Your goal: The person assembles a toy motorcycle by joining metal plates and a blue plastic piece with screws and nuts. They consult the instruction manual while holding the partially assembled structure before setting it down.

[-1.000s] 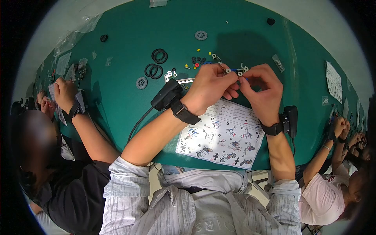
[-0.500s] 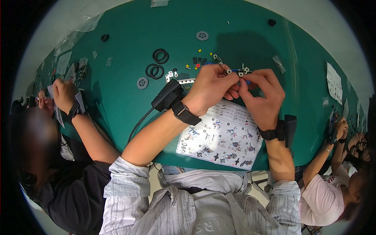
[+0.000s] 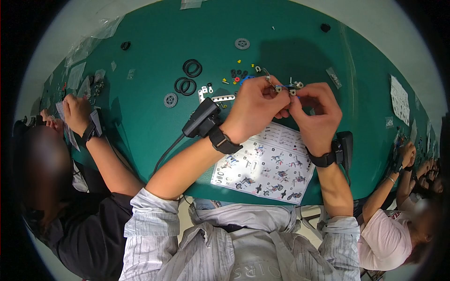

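Note:
My left hand is closed, thumb and fingers pinching a small metal model assembly with perforated brackets and a bit of blue. My right hand grips the same assembly from the other side, thumb and index finger pressed together at its lower edge. Fingertips hide part of the piece. Under my wrists lies a printed instruction sheet with pictures of model steps. Just left of my left hand are a perforated silver strip and several small black rings.
Black rubber tyres and a grey spoked wheel lie to the left; another grey wheel sits farther back. A small clear bag is at right. Co-workers' hands are busy on both sides.
The assembly has shifted slightly right and down between my hands. My right fingers have drawn closer together on it, and my left hand has turned a little.

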`<state>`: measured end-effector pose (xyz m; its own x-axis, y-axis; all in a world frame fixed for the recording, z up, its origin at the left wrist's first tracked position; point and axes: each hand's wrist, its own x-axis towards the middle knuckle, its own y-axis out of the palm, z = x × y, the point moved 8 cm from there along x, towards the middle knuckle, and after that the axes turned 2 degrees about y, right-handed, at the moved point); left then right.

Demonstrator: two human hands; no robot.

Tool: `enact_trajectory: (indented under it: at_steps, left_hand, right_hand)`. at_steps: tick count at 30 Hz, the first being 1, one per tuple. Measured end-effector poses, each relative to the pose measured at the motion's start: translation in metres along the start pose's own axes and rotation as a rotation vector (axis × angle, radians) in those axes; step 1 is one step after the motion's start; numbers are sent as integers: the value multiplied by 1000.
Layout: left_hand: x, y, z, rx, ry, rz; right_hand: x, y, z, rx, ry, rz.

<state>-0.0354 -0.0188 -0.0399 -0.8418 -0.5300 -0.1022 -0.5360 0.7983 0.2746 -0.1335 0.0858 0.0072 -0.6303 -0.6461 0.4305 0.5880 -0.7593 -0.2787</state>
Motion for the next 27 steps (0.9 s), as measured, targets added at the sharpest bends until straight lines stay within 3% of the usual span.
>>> enact_trajectory:
  at_steps: [9, 15, 18, 21, 27]
  left_hand:
    - [0, 0, 1, -35, -24, 0]
    - [1, -4, 5, -133, -140, -26]
    - [1, -4, 8, -147, -177, -16]
    - [1, -3, 11, -144, -198, 19]
    - [-2, 0, 9, -113, -250, 35]
  right_hand:
    - [-1, -4, 8, -80, -88, -15]
    - [-3, -9, -7, 81, 93, -45]
    - [0, -9, 7, 4, -29, -19]
    - [-1, -6, 33, -255, -322, 31]
    - [1, 1, 43, -402, -498, 122]
